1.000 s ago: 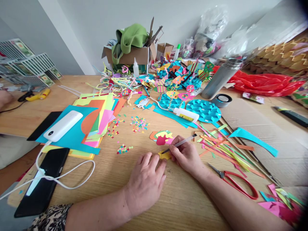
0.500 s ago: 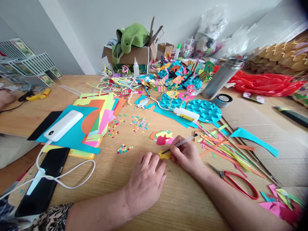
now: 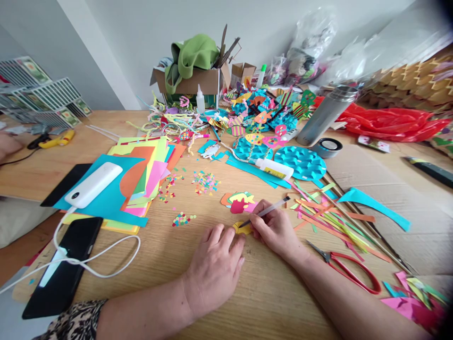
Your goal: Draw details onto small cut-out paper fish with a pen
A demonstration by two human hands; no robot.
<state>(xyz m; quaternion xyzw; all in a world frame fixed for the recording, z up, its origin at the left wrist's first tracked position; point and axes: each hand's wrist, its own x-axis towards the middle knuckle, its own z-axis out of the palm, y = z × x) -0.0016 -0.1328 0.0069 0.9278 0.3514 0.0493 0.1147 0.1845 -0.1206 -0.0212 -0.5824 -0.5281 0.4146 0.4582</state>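
My right hand (image 3: 274, 229) is closed around a pen (image 3: 271, 207), its tip on a small yellow paper cutout (image 3: 242, 227) that lies on the table. Beside it my left hand (image 3: 215, 262) rests flat, fingers stretched out, with fingertips at the cutout's left edge. Part of the cutout is hidden under my fingers. Just beyond it sits a small pile of fish-shaped paper cutouts (image 3: 238, 204) in red, yellow, green, orange and pink. To the left are little heaps of paper dots (image 3: 183, 218) and confetti bits (image 3: 205, 182).
Red-handled scissors (image 3: 354, 271) lie right of my right forearm, below paper strips (image 3: 339, 219). Coloured paper sheets (image 3: 102, 182), a power bank (image 3: 94, 185) and a phone (image 3: 63, 267) are at left. A glue bottle (image 3: 274, 168) and metal flask (image 3: 327, 115) stand farther back. Another person's arm shows at far left.
Both hands stay in nearly the same place. The pen tip remains on the yellow cutout, where a dark curved line shows.
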